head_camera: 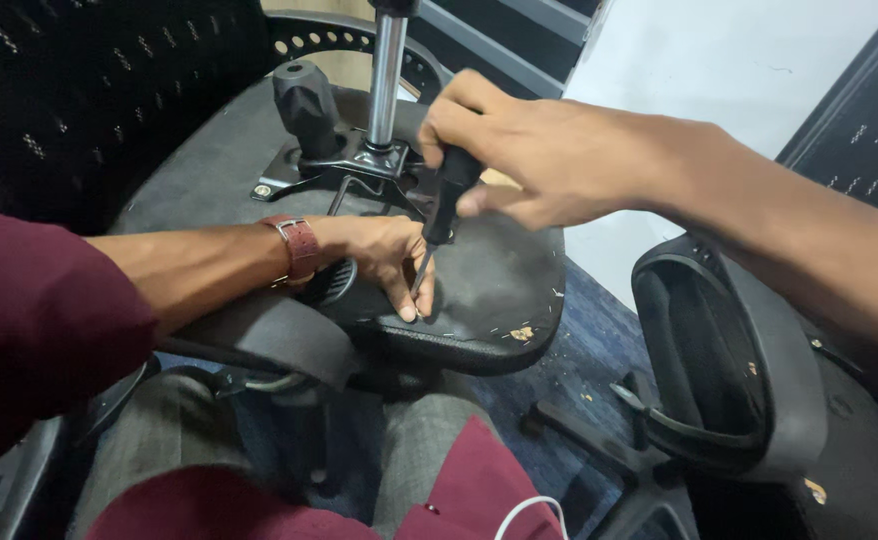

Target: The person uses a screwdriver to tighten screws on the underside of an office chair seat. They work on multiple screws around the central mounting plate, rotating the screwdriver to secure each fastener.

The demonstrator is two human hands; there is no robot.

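second chair armrest (749,390) | blue carpet (589,350) | white cable (529,512) | white panel (719,60)
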